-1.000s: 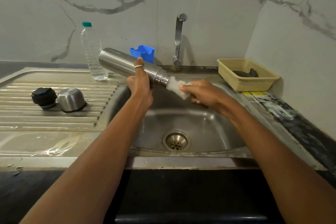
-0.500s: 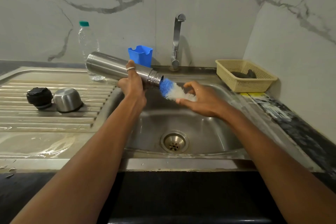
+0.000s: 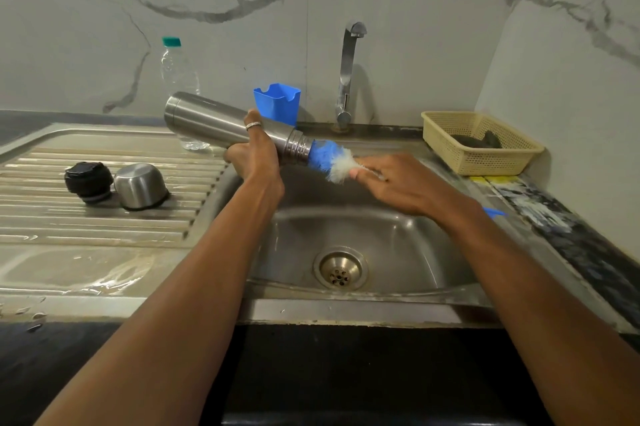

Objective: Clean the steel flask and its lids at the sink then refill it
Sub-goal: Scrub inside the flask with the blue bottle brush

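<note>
Left hand (image 3: pixel 257 157) is clasping the steel flask (image 3: pixel 207 121), right hand (image 3: pixel 405 183) pinching the bottle brush (image 3: pixel 329 161); hard scrubbing is risking slipping

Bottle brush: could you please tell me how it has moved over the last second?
The right hand drew the bottle brush partly out of the steel flask, exposing its blue bristles. The left hand still holds the flask over the sink; the black lid and steel cap stayed on the drainboard.
</note>
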The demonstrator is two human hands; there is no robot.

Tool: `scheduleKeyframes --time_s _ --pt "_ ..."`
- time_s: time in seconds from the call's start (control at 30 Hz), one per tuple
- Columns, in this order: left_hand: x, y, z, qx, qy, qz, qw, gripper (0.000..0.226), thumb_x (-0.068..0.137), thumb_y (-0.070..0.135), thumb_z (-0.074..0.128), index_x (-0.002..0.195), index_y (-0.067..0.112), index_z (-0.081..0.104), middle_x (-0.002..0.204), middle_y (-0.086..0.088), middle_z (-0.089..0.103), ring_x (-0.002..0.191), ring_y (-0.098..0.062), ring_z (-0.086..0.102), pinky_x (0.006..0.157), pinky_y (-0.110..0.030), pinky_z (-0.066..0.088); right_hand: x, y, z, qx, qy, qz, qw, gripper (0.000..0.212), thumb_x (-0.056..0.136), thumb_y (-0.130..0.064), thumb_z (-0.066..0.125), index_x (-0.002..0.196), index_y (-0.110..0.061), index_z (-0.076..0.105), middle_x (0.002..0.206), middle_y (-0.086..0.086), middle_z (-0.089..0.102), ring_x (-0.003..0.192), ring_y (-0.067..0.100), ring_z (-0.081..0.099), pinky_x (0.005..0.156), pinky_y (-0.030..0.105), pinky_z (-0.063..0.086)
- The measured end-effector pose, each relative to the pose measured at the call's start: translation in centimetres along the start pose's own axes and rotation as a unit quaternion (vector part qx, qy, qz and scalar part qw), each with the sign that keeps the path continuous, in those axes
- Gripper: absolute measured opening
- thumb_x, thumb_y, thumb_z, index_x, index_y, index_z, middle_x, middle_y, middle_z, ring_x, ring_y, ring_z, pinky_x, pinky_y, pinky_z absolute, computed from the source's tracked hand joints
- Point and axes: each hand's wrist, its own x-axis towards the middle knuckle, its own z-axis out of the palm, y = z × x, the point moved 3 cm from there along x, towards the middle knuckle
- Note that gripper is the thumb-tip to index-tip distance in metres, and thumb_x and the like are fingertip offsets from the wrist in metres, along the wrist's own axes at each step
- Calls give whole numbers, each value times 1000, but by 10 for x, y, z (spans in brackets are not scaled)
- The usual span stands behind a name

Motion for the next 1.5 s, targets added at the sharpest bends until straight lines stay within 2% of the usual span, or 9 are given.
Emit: scheduleKeyframes --time_s 0.13,0.27,0.6,0.7,0.87,1.0,1.13,1.3,1.5 --pt "-4 -4 6 21 -14 14 1000 69 85 54 71 126 6 42 111 -10 67 96 -24 72 85 -43 62 -7 7 -11 81 -36 43 995 44 103 -39 55 60 -34 64 58 -13 53 48 -5 44 61 28 34" --pt "-3 -6 9 66 -16 32 997 71 87 58 67 129 7 40 114 -6 63 92 -16 66 89 -34 57 -9 7 -18 113 -54 59 990 56 103 -38 56 48 -47 64 58 -1 56 49 5 46 61 28 36" --pt "-11 -4 10 97 -10 58 994 51 97 43 64 122 10 35 97 5 56 80 -1 58 49 -6 44 -10 10 -23 70 -44 55 995 52 102 -38 58 55 -16 58 58 3 49 48 8 40 62 32 33" --pt "-9 -3 10 84 -12 49 995 54 95 47 65 124 11 37 110 -2 61 83 -3 61 51 -9 44 -15 7 -26 120 -59 71 988 51 103 -39 56 53 -38 69 58 6 55 49 12 45 57 26 36" --pt "-6 -1 10 81 -26 65 994 63 92 50 67 130 7 40 109 -2 63 87 -7 64 68 -16 53 -25 18 -32 191 -98 136 967 39 105 -40 51 96 -9 73 55 4 54 42 11 41 41 20 30" --pt "11 4 -3 60 20 69 996 71 84 58 68 127 9 41 120 -8 65 99 -21 68 94 -37 57 -35 36 -37 162 -101 176 966 38 104 -43 50 92 -14 71 56 1 53 46 13 39 47 24 28" --pt "8 -2 0 68 4 68 995 60 89 54 67 121 12 38 116 -6 64 103 -22 67 91 -33 55 -29 39 -34 79 -56 164 982 42 104 -42 52 75 -17 70 65 4 59 56 16 48 58 29 34" --pt "3 -13 8 67 -44 62 995 64 90 51 68 128 8 39 112 -4 65 102 -19 68 94 -35 57 -23 38 -28 -35 -21 156 987 39 105 -41 47 100 -11 72 86 7 66 81 25 61 69 34 43" --pt "2 -13 8 14 -51 21 998 66 83 53 73 127 15 41 112 -6 70 98 -21 73 92 -45 60 -17 36 -27 13 25 181 983 38 102 -45 48 93 -12 64 91 8 70 87 28 65 82 39 50"
